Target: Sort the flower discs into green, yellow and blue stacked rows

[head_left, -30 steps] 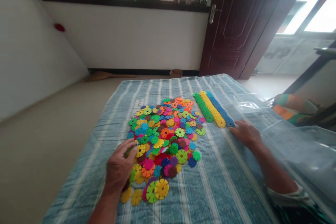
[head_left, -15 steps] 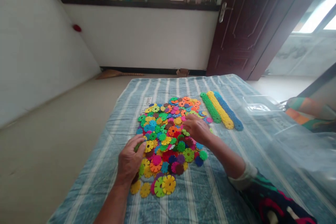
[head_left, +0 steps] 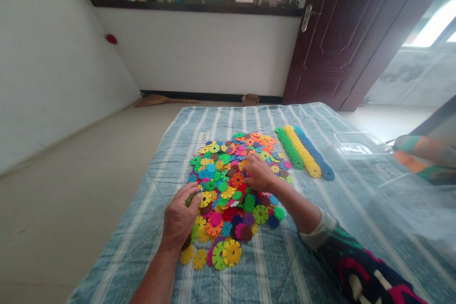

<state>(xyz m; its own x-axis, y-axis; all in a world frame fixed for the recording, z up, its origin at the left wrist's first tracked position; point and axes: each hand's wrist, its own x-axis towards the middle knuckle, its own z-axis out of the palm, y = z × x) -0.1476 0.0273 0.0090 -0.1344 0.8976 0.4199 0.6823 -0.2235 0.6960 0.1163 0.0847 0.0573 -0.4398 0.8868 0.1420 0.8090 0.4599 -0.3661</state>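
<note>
Okay, my left hand (head_left: 180, 218) is curled shut around a green plastic disc (head_left: 190, 199), holding it at the near-left edge of the pile, with the fingers wrapped over it. My right hand (head_left: 260, 175) rests half-curled on the pile, fingertips down among the pieces; from here I cannot tell whether it has pinched one. The pile of interlocking snowflake discs (head_left: 228, 185) lies loose in mixed colours on a striped blue blanket (head_left: 228, 121). Just beyond the pile's right side, a green strip (head_left: 289, 148), a yellow strip (head_left: 302, 151) and a blue strip (head_left: 313, 154) of joined discs lie side by side, sorted by colour and apart from the loose pieces. Further right of the pile sits a clear plastic tray (head_left: 361, 145). Left of the pile, a wide stretch of blanket gives my left hand room before the blanket's edge.
</note>
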